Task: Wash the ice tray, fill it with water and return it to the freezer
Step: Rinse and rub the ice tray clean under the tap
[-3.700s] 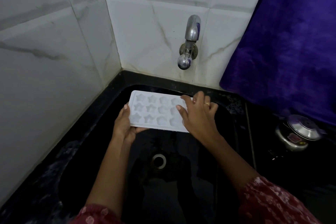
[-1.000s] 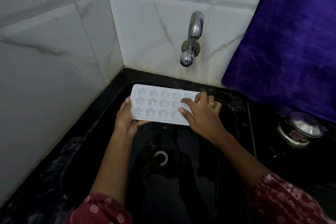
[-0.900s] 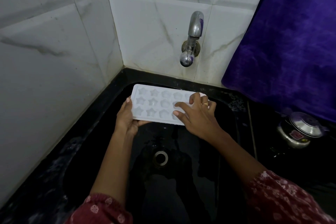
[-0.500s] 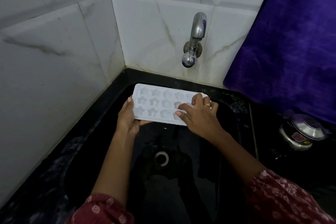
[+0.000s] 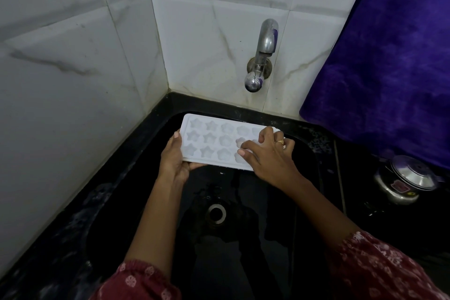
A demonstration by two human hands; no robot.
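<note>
White plastic ice tray (image 5: 214,143) with star-shaped cavities held over black sink (image 5: 304,178), tap (image 5: 261,56) at 12 o'clock. Left hand (image 5: 173,161) grips its left end; right hand (image 5: 267,153) fingers press into right-side cavities. Contents unclear.

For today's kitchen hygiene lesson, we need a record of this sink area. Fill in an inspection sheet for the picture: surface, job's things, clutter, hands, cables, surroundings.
Surface: black sink with a round drain; counter around it is black.
Job's things: white ice tray with star-shaped moulds, held level over the sink, below the tap; no water stream visible.
Clutter: steel pot with lid on the counter at right.
Hands: left hand grips the tray's left end; right hand, wearing a ring, has fingers pressed on the right-side moulds.
Cables: nothing seen.
Surroundings: white marbled wall tiles; purple cloth hanging at right.
</note>
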